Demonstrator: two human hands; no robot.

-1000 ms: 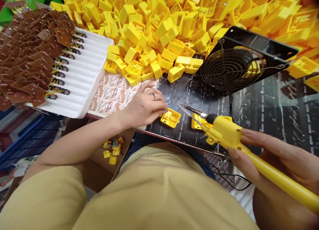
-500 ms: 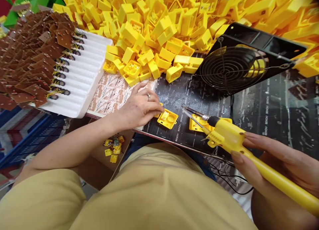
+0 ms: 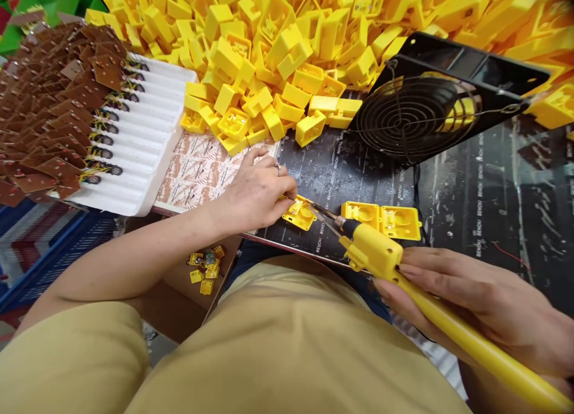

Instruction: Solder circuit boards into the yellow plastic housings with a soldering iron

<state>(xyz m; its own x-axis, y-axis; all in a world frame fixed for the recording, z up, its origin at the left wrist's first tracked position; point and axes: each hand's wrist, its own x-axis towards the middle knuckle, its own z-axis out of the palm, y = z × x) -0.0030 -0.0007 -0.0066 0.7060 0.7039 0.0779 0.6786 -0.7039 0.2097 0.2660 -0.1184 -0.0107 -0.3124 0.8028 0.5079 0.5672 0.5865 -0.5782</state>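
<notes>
My right hand (image 3: 475,294) is closed around the yellow handle of a soldering iron (image 3: 374,250), which has a thin solder-feed tube beside its metal tip. That tip reaches over the right side of a small open yellow plastic case (image 3: 299,214) lying on the bench. At the case's left edge, the fingers of my left hand (image 3: 260,190) are pinched together on it; my fingertips hide part of it. To the right lies another pair of open yellow case halves (image 3: 381,220), side by side, with small metal contacts inside.
A large heap of yellow cases (image 3: 269,55) covers the back of the bench. A black fan (image 3: 412,115) stands at the right. On the left, brown circuit boards (image 3: 58,103) with wires rest on white foam (image 3: 147,133). Below is a cardboard box (image 3: 179,300) with several yellow pieces.
My right hand has brought the soldering iron left and down, so its tip is now at the case by my left hand. My left hand has hardly moved.
</notes>
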